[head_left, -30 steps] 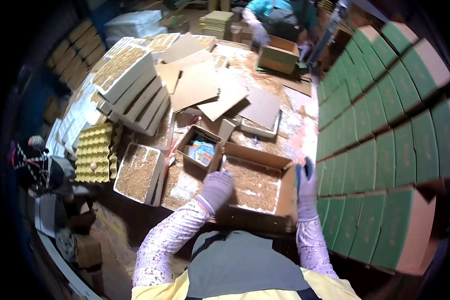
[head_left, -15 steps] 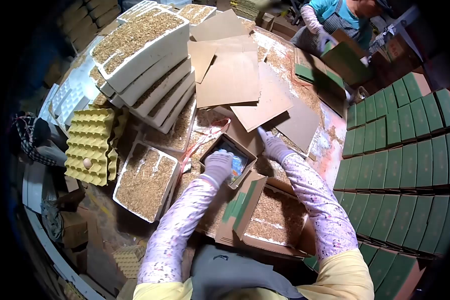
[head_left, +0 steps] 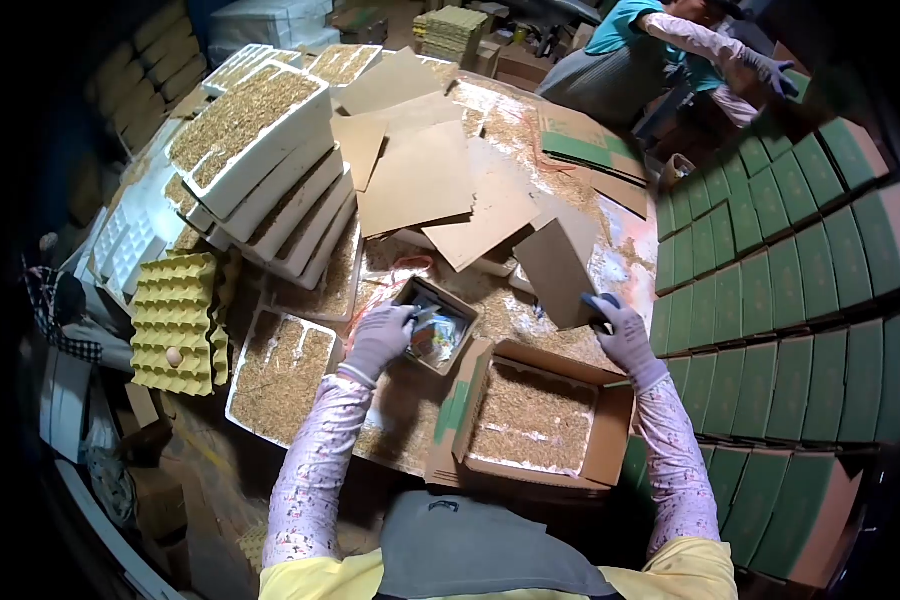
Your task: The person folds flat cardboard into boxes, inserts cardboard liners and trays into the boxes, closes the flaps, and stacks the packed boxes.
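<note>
My left hand point(head_left: 382, 338), in a pale work glove, is closed at the left rim of a small cardboard box point(head_left: 462, 303). A pale, thin packet point(head_left: 426, 314) shows at its fingertips, and more blue and white packets point(head_left: 436, 340) lie inside the box. My gloved right hand point(head_left: 623, 335) grips the lower right corner of a flat cardboard sheet point(head_left: 556, 272), which is tilted up off the pile. Between my arms, nearest me, stands an open carton point(head_left: 610, 425) holding a white foam tray of husk-like bedding point(head_left: 530, 418).
Brown cardboard sheets point(head_left: 415, 175) overlap at mid-table. To the left stand stacked foam trays point(head_left: 270, 175) of bedding and yellow egg trays point(head_left: 173, 315) with one egg. Rows of green boxes point(head_left: 760, 300) line the right side. A co-worker point(head_left: 625, 60) reaches toward them at the back.
My right hand has moved right and lifted a cardboard sheet. My left hand has drawn back from inside the small box to its rim. The co-worker now reaches right.
</note>
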### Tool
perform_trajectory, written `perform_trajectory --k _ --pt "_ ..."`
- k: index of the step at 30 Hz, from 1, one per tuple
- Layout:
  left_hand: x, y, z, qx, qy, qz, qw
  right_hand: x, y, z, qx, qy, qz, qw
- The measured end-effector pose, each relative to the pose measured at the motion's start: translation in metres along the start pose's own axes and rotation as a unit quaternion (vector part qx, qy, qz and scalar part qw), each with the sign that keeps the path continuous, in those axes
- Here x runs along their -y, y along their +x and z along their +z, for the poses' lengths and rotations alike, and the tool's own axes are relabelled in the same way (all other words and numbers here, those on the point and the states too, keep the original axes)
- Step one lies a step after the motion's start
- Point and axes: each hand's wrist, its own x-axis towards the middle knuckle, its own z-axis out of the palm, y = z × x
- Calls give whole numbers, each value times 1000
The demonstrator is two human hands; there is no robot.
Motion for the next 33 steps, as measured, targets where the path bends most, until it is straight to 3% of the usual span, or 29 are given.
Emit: perform_trajectory --k 2,3,4,6,8,9,10,12,13,14,16,17,18,19,22,24,26,27,28,30,31,32,33 --pt "-38 -32 -34 -82 -61 -39 994 -3 -29 -19 -96 53 49 993" --pt "-57 -46 -38 -148 -146 23 978 1 -42 -31 -134 83 56 986" --pt "-87 -63 -48 -78 -243 -7 967 1 -57 -40 -164 86 68 980" --pt "-149 -100 -41 -85 -138 160 974 15 -79 -49 -287 226 90 926" --pt "-189 -115 -21 89 -29 189 978 32 -108 -68 -292 346 144 880" --pt "-187 -110 -2 39 -26 273 961 45 -119 -75 -302 387 144 859" --pt "-195 -109 2 -63 20 297 953 56 -126 -83 -312 427 137 838" --pt "-222 -101 -2 -100 -271 191 938 86 -150 -90 -286 461 156 826" --pt "-234 -95 -12 22 -520 124 845 97 -161 -86 -252 502 158 812" --pt "-239 -96 -13 67 -570 87 814 106 -170 -82 -216 541 157 797" --pt "-245 -94 -16 150 -658 16 738 116 -183 -73 -192 460 136 856" --pt "-246 -97 -15 103 -624 21 774 125 -190 -78 -195 420 92 881" --pt "-249 -102 -13 67 -617 12 784 114 -197 -65 -228 265 66 935" --pt "-257 -109 -16 49 -612 12 789 117 -198 -63 -217 228 55 948" --pt "-264 -127 -29 61 -559 -28 826 115 -200 -50 -221 99 59 968" --pt "-267 -130 -22 108 -575 -49 810 106 -197 -45 -297 58 37 953" --pt "-252 -128 -23 215 -669 -64 709 96 -193 -48 -361 80 14 929" --pt "-243 -131 -25 209 -700 -18 683 90 -192 -53 -442 118 20 889" --pt "-239 -132 -34 177 -760 -50 624 101 -200 -79 -448 50 33 892" --pt "-182 -108 -21 160 -788 41 594 139 -209 -116 -354 -167 -17 920" --pt "-151 -96 -6 95 -755 1 649 168 -200 -118 -335 -187 -94 919" --pt "-131 -92 4 30 -715 -36 698 178 -193 -89 -256 -174 -94 946" --pt "-136 -100 5 -46 -661 -130 737 178 -190 -44 -129 -184 -65 972"
